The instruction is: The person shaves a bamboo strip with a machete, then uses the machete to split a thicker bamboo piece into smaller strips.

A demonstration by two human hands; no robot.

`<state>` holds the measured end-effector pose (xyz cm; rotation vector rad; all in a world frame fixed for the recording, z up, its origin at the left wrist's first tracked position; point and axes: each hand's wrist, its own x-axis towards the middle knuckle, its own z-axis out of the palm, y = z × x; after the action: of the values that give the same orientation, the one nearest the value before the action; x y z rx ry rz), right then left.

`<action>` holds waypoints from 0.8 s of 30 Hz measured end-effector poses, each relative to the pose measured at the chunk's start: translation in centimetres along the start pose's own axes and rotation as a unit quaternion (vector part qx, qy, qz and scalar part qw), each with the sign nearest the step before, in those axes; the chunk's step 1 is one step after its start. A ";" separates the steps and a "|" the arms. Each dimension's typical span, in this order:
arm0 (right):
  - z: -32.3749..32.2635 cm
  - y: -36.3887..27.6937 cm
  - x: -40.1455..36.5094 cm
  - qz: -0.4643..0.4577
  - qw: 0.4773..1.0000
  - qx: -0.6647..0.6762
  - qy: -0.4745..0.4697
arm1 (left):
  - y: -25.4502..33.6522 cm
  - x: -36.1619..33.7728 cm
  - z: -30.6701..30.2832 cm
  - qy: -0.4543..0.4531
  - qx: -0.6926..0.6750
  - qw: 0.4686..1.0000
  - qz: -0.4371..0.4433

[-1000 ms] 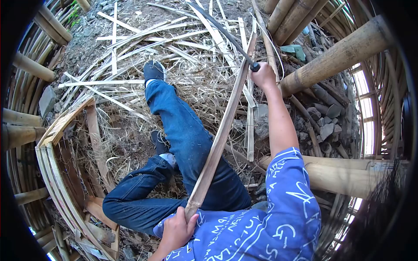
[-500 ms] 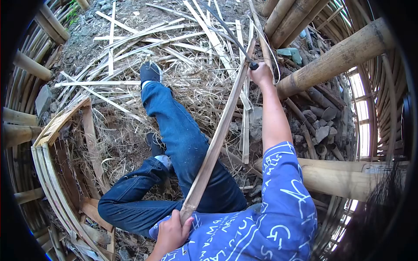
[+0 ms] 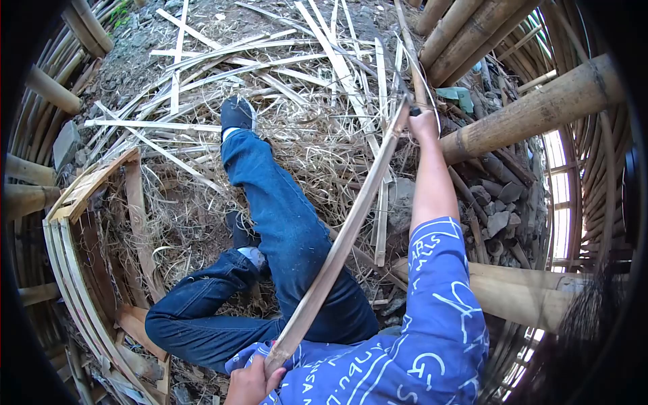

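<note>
A long split bamboo strip (image 3: 343, 239) slants across my right thigh, from beside my waist up toward the bamboo poles. My left hand (image 3: 250, 385) is closed round its near end, thumb on top. At the far end, my right hand (image 3: 424, 126) grips the black handle of a long-bladed knife (image 3: 414, 111). The dark, narrow blade points up and away to the left, overlapping the tip of the strip in this view. My jeans-clad legs (image 3: 280, 216) are folded and stretched out on the ground beneath the strip.
Pale bamboo strips (image 3: 270, 62) and curled shavings (image 3: 297, 128) litter the ground ahead. At left stands a slatted wooden frame (image 3: 67, 212). Thick bamboo poles (image 3: 533, 108) jut in from the right, above broken stones (image 3: 498, 221). Another pole (image 3: 506, 290) lies by my right elbow.
The near end of the bamboo strip and my left hand have shifted down and left. My right hand is slightly lower and further right, with the knife blade swung more upright.
</note>
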<state>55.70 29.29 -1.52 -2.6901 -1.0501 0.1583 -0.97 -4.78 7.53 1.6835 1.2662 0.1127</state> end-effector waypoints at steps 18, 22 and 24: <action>0.4 5.9 -5.7 0.087 0.984 0.157 -0.020 | -1.5 -1.0 -4.1 -0.016 0.084 0.988 -0.131; 0.9 6.4 -12.7 -0.066 0.939 0.336 0.016 | 1.8 1.3 -5.2 0.046 0.018 0.993 -0.110; -0.8 5.2 -18.2 -0.086 0.924 0.373 -0.017 | 3.5 2.7 -5.7 0.035 0.016 0.994 -0.107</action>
<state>45.83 13.13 -1.95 -1.9085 -0.9711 0.4677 -0.69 1.03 11.74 1.5712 1.4990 0.0230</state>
